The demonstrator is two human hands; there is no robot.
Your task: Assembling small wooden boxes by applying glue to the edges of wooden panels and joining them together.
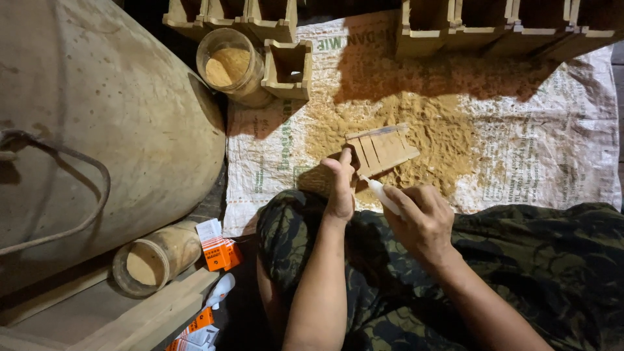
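The left hand [339, 188] grips the near left corner of a small slatted wooden piece [383, 149], fingers closed around its edge, holding it tilted just above the sawdust-strewn woven sack [552, 143]. The right hand [424, 221] pinches a small white glue tube [382, 196], its nozzle touching the piece's near edge. To do this well, I judge the piece should be kept steady and the tube squeezed lightly along the joint. A sawdust jar [231, 65] stands beyond the piece, to its left.
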